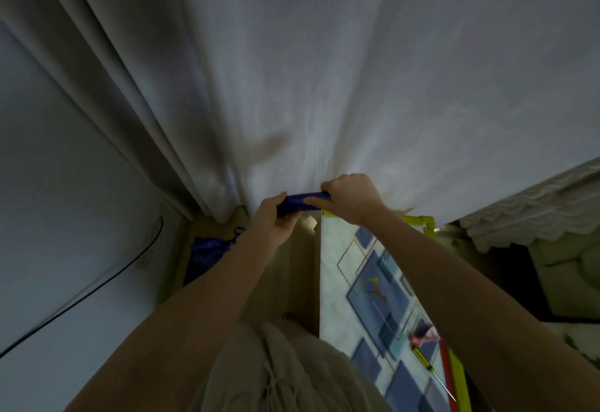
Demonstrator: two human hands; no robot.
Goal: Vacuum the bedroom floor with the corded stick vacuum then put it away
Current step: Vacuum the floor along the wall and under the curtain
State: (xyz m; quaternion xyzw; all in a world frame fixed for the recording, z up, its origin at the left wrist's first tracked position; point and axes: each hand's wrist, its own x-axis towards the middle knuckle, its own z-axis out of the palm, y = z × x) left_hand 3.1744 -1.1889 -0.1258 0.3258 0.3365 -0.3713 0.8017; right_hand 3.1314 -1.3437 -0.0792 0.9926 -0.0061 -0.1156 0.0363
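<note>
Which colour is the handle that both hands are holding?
Dark blue handle, gripped by the left hand and right hand; head view.

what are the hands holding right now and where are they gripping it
Both hands grip a dark blue handle: left hand at its left end, right hand at its right end.

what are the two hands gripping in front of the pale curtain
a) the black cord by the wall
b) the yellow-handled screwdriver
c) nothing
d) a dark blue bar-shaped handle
d: the left hand and the right hand are each curled round an end of the dark blue bar-shaped handle, while the black cord trails along the wall at left and the yellow-handled screwdriver lies untouched at lower right.
</note>
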